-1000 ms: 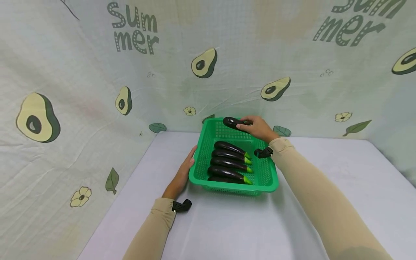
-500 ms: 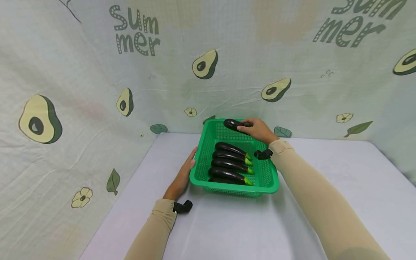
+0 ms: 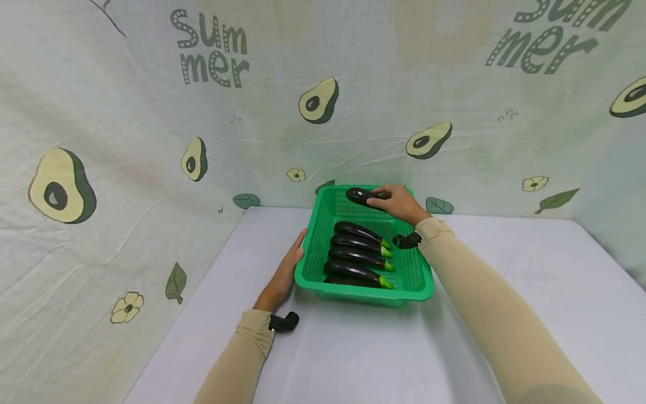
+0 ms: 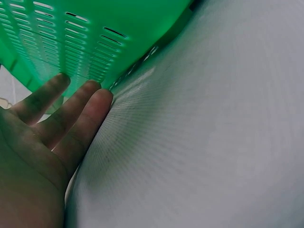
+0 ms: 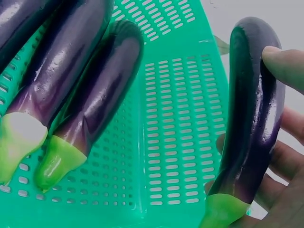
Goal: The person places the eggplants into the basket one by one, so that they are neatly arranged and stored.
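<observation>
Above the far end of a green plastic basket (image 3: 363,293), my right hand (image 3: 400,203) grips a dark purple eggplant (image 5: 251,104), thumb on one side and fingers curled round the other. Its green stem end points toward the palm side in the right wrist view. Several more eggplants (image 3: 355,255) lie side by side in the basket, green stems to the right. At the basket's left side, my left hand (image 3: 284,274) rests with straight fingers; in the left wrist view its fingertips (image 4: 102,97) touch or nearly touch the slotted wall.
The basket stands on a white-covered table (image 3: 353,359) near its back edge. Behind and to the left hangs a pale cloth (image 3: 373,67) printed with avocados and leaves. Each wrist carries a black camera mount (image 3: 284,321).
Over the last second the view has shifted slightly. The right hand with its eggplant stays almost in place over the basket's far end, and the left hand has not moved.
</observation>
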A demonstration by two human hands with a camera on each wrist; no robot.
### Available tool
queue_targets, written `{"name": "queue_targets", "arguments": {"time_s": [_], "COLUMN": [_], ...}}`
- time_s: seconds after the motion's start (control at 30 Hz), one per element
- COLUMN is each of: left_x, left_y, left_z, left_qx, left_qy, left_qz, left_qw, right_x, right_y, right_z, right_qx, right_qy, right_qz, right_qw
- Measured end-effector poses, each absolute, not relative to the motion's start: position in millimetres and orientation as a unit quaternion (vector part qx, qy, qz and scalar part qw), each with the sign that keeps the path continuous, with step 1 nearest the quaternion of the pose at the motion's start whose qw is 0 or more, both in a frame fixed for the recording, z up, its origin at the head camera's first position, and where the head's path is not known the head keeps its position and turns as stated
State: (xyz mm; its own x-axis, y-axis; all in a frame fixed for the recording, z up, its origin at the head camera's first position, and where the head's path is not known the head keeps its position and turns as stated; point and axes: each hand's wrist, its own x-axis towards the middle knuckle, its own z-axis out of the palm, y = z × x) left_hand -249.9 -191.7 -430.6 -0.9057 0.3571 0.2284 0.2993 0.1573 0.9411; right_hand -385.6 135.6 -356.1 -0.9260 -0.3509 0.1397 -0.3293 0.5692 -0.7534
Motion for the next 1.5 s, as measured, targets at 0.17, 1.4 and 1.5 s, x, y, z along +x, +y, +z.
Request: {"name": "queue_targets", "arguments": {"time_s": [0.17, 1.4, 1.5], "left_x": [-251, -260, -253], "left_y": [-193, -195, -193], "left_z": [-432, -447, -435], "left_qx": [0.221, 0.219, 0.222], "left_qy": [0.761, 0.761, 0.758], "left_qz": [0.61, 0.611, 0.612], "left_qw": [0.024, 0.018, 0.025], "right_x": [-387, -401, -402], "right_y": [135, 118, 118], "right_z": [-356, -365, -366], "right_qx": [-0.195, -0.184, -0.187], "right_qy": [0.885, 0.912, 0.911], "right_qz": [-0.422, -0.365, -0.365], "right_qw": [0.014, 0.042, 0.041]}}
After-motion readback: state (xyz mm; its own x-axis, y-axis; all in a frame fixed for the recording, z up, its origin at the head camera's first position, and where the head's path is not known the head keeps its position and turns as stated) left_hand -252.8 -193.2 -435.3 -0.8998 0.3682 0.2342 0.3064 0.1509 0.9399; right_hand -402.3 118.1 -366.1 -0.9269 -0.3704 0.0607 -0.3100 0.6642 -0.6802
